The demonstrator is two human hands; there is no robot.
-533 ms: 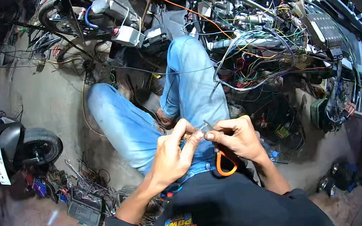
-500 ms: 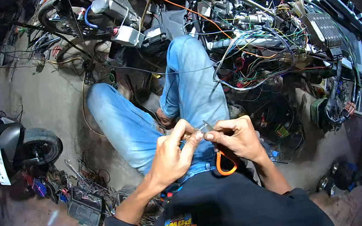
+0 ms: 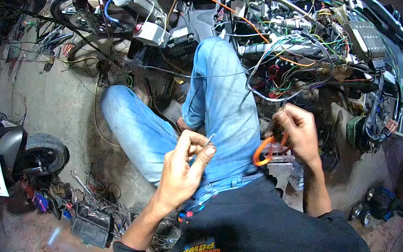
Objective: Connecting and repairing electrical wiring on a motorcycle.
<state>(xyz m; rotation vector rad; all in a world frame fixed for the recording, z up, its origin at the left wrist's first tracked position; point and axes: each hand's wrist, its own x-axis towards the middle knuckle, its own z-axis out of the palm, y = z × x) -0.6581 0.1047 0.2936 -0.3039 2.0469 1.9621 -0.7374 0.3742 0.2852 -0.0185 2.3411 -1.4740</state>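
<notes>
Scissors point(image 3: 256, 157) with orange handles hung from the person's right hand point(image 3: 298, 129), their loops sticking out below the hand toward the person's lap. The right thumb and fingers were closed on the upper part of the tool; the blades were too dark and blurred to make out. Well apart from it, the left hand point(image 3: 182, 167) had its thumb and forefinger pressed together on a small thin piece point(image 3: 210, 139), whose pale tip stuck out past them, above the jeans point(image 3: 222, 91); what it was could not be told. The other left fingers were curled in.

The person's legs were bent, one knee on each side of a dark gap, and a black shirt point(image 3: 238, 225) with a coloured print covered the body. Beyond the knees lay a tangle of wires point(image 3: 300, 47), with a finned metal unit point(image 3: 364, 39) just beside it on the right. A dark scooter point(image 3: 8, 136) stood at the far left, and a black case point(image 3: 91, 228) lay on the floor point(image 3: 53, 91) nearer the person.
</notes>
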